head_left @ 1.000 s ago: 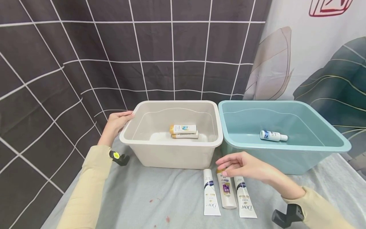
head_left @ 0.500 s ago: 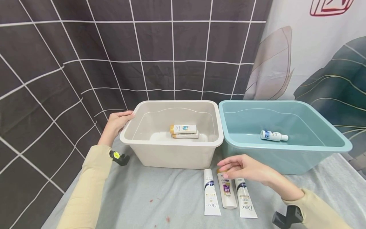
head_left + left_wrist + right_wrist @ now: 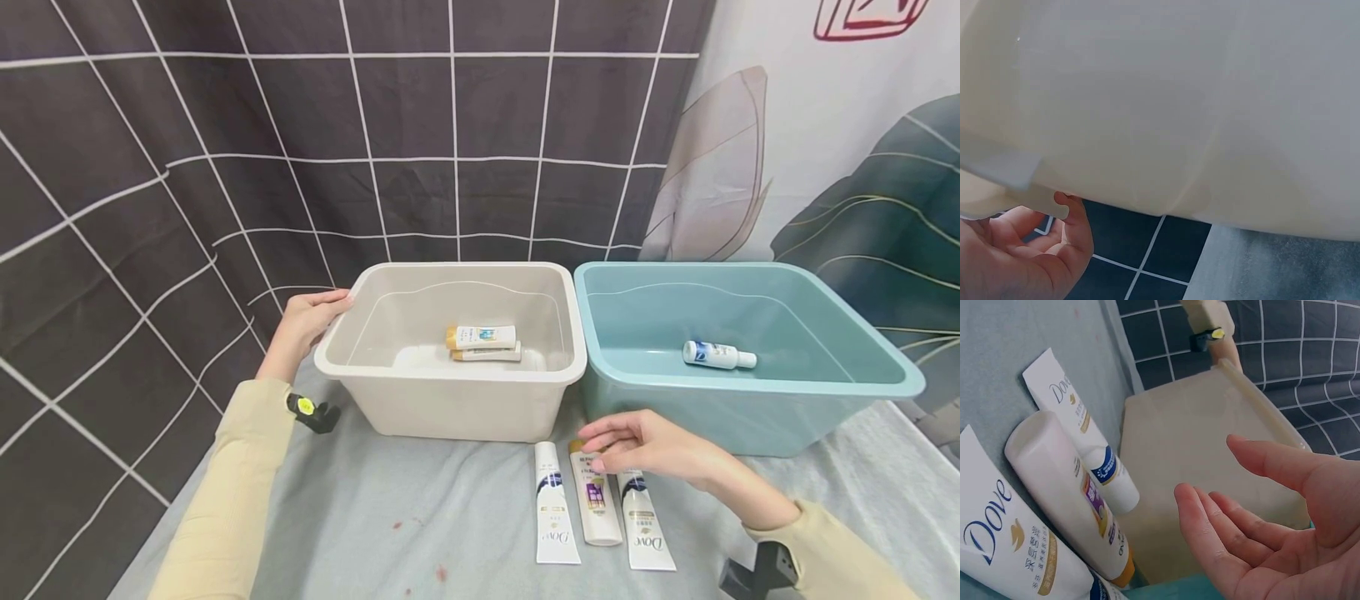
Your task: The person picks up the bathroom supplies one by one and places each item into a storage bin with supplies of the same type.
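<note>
My left hand (image 3: 309,323) grips the left rim of the beige plastic bin (image 3: 450,404); in the left wrist view the fingers (image 3: 1075,228) curl at its lip. Over the yellow-capped end of a white bottle (image 3: 597,508) hovers my right hand (image 3: 648,446), fingers loosely bent and nothing between them. A white Dove tube (image 3: 555,521) lies left of that bottle, and a second Dove tube (image 3: 645,525) to its right, partly under the hand. The right wrist view shows the bottle (image 3: 1066,487) between both tubes, with a gap between thumb and fingertips.
Two yellow-capped white bottles (image 3: 483,337) lie in the beige bin. Beside it stands a blue-green bin (image 3: 750,417) holding a small white-and-blue bottle (image 3: 718,356). A grey cloth (image 3: 420,533) covers the table; a dark gridded curtain (image 3: 405,108) hangs behind.
My right hand has shifted slightly right and towards me, uncovering more of the middle bottle's cap. The left hand stays on the bin's rim.
</note>
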Demonstrator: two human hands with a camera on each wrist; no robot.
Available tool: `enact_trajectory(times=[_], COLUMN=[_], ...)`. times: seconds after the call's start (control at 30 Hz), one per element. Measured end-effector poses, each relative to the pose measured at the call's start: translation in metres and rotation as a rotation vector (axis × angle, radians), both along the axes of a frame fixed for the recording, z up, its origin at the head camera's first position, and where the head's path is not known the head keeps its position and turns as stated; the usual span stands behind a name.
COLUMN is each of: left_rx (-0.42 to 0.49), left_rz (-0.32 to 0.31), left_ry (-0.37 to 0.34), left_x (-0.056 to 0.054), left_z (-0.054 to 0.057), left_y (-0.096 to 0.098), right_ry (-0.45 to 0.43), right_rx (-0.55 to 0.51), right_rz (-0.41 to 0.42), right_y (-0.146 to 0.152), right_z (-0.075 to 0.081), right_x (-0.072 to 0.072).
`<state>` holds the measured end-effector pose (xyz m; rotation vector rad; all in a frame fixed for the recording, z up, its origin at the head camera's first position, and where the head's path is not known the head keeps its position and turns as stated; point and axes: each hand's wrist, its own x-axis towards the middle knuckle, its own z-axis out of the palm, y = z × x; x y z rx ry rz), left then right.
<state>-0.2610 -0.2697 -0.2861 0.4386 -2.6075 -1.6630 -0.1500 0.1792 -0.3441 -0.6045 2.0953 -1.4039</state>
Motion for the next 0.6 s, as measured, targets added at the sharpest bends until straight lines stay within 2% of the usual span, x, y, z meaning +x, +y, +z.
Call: enact_trajectory(times=[0.6], left_rx=[0.004], left_rz=[-0.001], left_ry=[-0.005], left_x=[0.001], left_z=[-0.001], left_y=[0.001], right_ry=[-0.01], right_rx=[0.021], right_rz=[-0.024], right_y=[0.004], right_z=[-0.013], right_x=[0.0])
